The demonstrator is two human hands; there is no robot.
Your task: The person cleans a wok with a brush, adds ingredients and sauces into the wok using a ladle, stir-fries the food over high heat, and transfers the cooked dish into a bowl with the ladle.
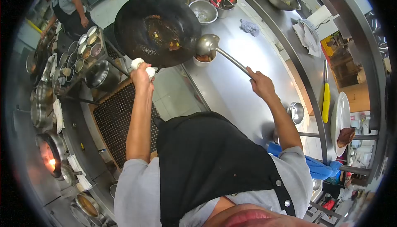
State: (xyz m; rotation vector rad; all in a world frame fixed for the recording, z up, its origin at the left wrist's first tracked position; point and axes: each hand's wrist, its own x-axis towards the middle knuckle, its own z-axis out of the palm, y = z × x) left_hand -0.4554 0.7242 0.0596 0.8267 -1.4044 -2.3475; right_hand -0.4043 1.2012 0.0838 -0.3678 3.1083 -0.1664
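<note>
My left hand (142,77) is wrapped round a white cloth (149,72) at the near edge of a large black wok (132,24). The wok is tilted, with brown sauce and a few yellow and red bits inside. My right hand (261,82) is closed on the handle of a metal ladle (208,44). The ladle's bowl is at the wok's right rim, above a small white bowl (204,63) that holds brown food.
A steel counter (235,86) carries metal bowls and a grey-blue rag (249,27). Seasoning containers (78,65) stand at left, beside a co-worker in an apron (69,12). A lit burner (50,161) is lower left. The right shelf holds a white plate (340,107) and a yellow-handled tool (326,103).
</note>
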